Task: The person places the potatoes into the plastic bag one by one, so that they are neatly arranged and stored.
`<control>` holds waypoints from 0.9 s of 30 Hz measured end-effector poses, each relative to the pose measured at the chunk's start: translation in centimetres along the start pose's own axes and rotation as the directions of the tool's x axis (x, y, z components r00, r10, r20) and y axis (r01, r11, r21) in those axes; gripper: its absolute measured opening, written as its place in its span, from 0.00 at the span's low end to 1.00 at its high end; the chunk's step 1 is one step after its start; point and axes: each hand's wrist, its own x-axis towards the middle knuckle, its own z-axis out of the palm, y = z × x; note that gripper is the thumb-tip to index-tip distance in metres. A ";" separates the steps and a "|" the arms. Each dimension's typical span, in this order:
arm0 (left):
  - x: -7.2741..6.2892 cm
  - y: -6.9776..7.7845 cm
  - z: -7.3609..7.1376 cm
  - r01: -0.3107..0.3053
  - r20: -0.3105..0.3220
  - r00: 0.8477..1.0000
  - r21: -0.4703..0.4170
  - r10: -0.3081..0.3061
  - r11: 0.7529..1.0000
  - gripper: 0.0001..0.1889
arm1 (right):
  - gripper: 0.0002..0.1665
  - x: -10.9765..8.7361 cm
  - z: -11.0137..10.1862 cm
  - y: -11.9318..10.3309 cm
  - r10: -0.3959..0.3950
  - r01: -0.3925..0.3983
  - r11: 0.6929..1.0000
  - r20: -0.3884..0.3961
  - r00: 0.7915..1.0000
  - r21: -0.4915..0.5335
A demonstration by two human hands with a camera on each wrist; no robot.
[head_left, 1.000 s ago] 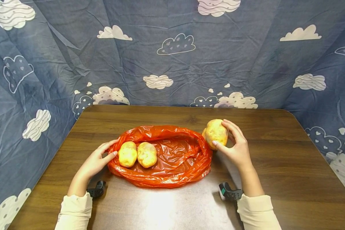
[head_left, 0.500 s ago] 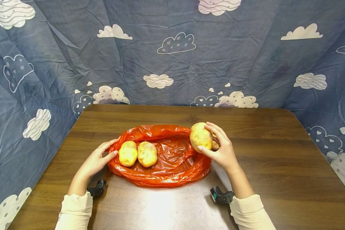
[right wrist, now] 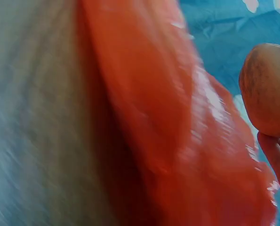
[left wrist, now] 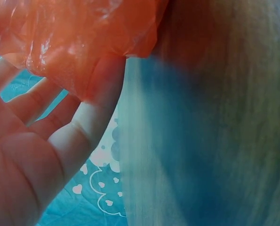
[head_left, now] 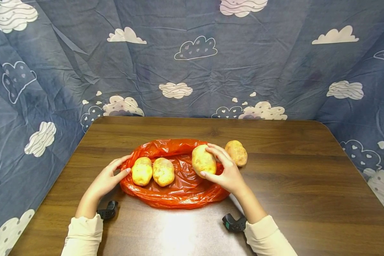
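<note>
A red plastic bag [head_left: 182,202] lies spread on the table with its rim rolled into an oval. Two potatoes [head_left: 142,171] [head_left: 164,172] rest side by side in its left part. My left hand [head_left: 107,179] holds the bag's left rim; in the left wrist view its thumb shows through the thin film. Over the right part of the bag, my right hand [head_left: 225,174] grips a potato [head_left: 203,161] between thumb and fingers. In the right wrist view that potato [right wrist: 267,92] appears at the right edge, above the bag's side [right wrist: 177,117].
Another potato [head_left: 236,153] sits on the wooden table [head_left: 300,185], just beyond the bag's right end. A blue cloth with clouds [head_left: 211,81] hangs behind and at both sides of the table. Black wrist cameras [head_left: 108,210] [head_left: 234,223] stick out inward from the wrists.
My right hand has carried its potato leftward, from beside the bag's right rim to above its inside. This uncovers the potato on the table. My left hand stays at the rim.
</note>
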 end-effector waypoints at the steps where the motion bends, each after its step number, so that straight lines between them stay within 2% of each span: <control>1: 0.0 0.0 0.0 -0.001 0.000 1.000 0.001 0.001 1.000 0.24 | 0.39 0.0 0.3 0.1 -0.001 0.001 1.000 0.010 1.000 -0.001; 11: 0.0 0.0 0.0 -0.004 -0.001 1.000 -0.002 0.004 1.000 0.24 | 0.39 -0.1 2.8 0.6 0.018 -0.017 1.000 0.091 0.996 -0.011; 27: 0.0 -0.1 0.1 -0.017 -0.003 1.000 0.010 0.017 1.000 0.24 | 0.38 0.2 5.6 1.5 0.072 -0.071 0.997 0.144 0.987 -0.010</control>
